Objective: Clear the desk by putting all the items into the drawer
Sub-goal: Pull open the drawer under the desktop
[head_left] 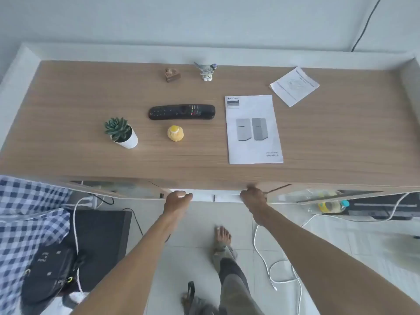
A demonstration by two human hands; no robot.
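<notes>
Both of your hands were curled on the front of the drawer [214, 196] under the near edge of the desk [68, 105], the drawer showing only as a pale strip between them. Your left hand [176, 200] gripped its left end with fingers folded over the top edge; how tightly they closed could not be told from above. Far to the left of that hand, beside the desk, lay a blue checked cloth [27, 212] with a black bag [48, 273] on it.

Beyond and left of your left hand, a small succulent in a white pot [121, 133] stood on the wood. Straight beyond that hand sat a yellow cupcake-shaped ornament [175, 133], with a black remote control [181, 112] lying crosswise just behind it. Farther back, near the wall, stood a small brown figurine [172, 75] and a bird figurine [207, 70], close together but apart.

Your right hand [253, 197] clasped the drawer's right end, fingertips hidden under the desk lip. Directly beyond it lay a Philips user manual [253, 129], flat and face up. Farther back and to the right of that hand, a smaller folded leaflet [294, 86] lay tilted, well apart from the manual. Below your right hand, a white cable [268, 269] trailed across the tiled floor [200, 223].
</notes>
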